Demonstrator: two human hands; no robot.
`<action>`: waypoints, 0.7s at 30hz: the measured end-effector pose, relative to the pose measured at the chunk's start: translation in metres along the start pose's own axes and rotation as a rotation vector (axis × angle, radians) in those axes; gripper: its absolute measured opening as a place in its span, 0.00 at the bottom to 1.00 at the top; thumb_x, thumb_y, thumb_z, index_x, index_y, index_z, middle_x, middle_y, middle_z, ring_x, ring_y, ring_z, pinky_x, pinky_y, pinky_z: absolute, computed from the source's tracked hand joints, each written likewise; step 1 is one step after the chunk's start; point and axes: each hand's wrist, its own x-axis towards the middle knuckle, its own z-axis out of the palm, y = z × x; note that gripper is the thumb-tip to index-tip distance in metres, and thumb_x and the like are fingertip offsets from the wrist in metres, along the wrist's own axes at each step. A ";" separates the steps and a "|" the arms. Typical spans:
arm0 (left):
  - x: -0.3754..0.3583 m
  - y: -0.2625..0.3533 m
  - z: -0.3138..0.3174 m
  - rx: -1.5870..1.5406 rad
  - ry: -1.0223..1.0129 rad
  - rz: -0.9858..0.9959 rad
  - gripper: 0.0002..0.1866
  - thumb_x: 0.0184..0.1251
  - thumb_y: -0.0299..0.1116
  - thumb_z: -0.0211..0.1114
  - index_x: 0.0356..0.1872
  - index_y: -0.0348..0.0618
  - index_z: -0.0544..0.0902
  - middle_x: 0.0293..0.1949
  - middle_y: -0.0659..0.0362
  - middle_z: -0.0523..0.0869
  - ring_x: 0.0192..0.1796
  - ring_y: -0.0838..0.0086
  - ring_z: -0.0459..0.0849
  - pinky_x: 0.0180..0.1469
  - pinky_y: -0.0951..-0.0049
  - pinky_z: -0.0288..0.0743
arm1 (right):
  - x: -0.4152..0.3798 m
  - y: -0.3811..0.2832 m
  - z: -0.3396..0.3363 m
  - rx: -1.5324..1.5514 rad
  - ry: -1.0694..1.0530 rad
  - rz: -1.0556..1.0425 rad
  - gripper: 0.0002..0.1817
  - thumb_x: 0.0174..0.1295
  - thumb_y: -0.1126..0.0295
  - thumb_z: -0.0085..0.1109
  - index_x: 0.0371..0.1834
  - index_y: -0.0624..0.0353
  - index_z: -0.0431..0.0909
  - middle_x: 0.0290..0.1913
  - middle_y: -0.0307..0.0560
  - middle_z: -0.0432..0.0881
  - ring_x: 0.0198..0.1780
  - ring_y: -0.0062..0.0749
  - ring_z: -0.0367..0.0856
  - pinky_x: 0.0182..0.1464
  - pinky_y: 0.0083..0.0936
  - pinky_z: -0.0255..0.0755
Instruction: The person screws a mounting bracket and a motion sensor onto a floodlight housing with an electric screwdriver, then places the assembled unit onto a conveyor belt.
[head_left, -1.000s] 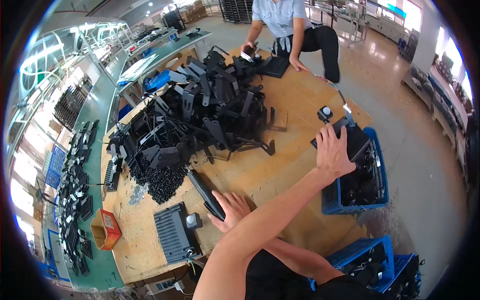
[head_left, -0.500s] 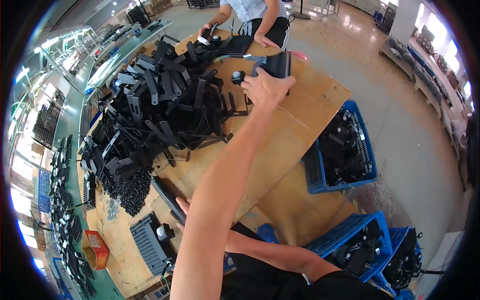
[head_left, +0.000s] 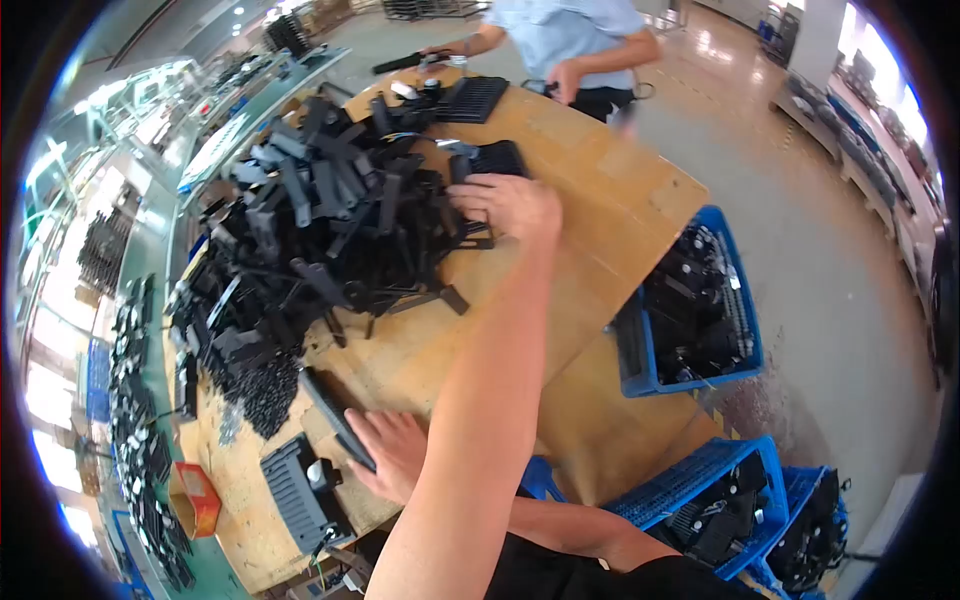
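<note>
My left hand [head_left: 505,203] reaches to the far part of the wooden table, its fingers pointing left and closed on a black part [head_left: 498,158]. The fingers partly hide that part. Nearer, my right hand [head_left: 395,455] lies with spread fingers against a long black bar [head_left: 338,418]. Left of my right hand lies a ribbed black housing [head_left: 300,495] with a white-tipped piece on it. A large heap of black brackets [head_left: 320,200] covers the table's left side, with a pile of small black pieces [head_left: 262,395] at its near end.
A co-worker [head_left: 575,50] stands across the wooden table [head_left: 590,200], a dark tool in one hand. Blue crates [head_left: 755,375] of black parts stand at the right. An orange-red box [head_left: 200,500] is at the lower left, beside a green bench [head_left: 150,235] with more parts.
My left hand has moved left and slightly nearer, and the black part under it has shifted left. My right hand shows more fully. The co-worker has straightened, hands lifted off the table.
</note>
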 end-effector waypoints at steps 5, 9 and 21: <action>-0.045 -0.046 -0.110 -0.052 -0.148 0.946 0.24 0.78 0.46 0.56 0.56 0.33 0.86 0.58 0.37 0.83 0.65 0.41 0.77 0.70 0.43 0.66 | 0.006 -0.030 -0.027 -0.027 -0.087 0.074 0.37 0.61 0.56 0.72 0.72 0.59 0.76 0.54 0.60 0.84 0.57 0.60 0.82 0.60 0.54 0.75; -0.134 -0.160 -0.271 -0.838 -0.307 1.023 0.09 0.62 0.29 0.69 0.39 0.34 0.84 0.41 0.46 0.87 0.44 0.52 0.86 0.45 0.57 0.80 | 0.012 -0.013 -0.010 0.122 -0.026 0.020 0.34 0.63 0.65 0.70 0.73 0.62 0.77 0.49 0.51 0.86 0.47 0.52 0.85 0.56 0.41 0.78; -0.220 -0.546 -0.308 -0.045 -0.144 0.256 0.39 0.62 0.43 0.80 0.75 0.48 0.79 0.83 0.46 0.64 0.79 0.42 0.63 0.78 0.42 0.60 | -0.050 -0.039 -0.099 1.158 -0.340 0.633 0.42 0.62 0.74 0.65 0.81 0.67 0.60 0.34 0.46 0.79 0.20 0.23 0.78 0.16 0.20 0.64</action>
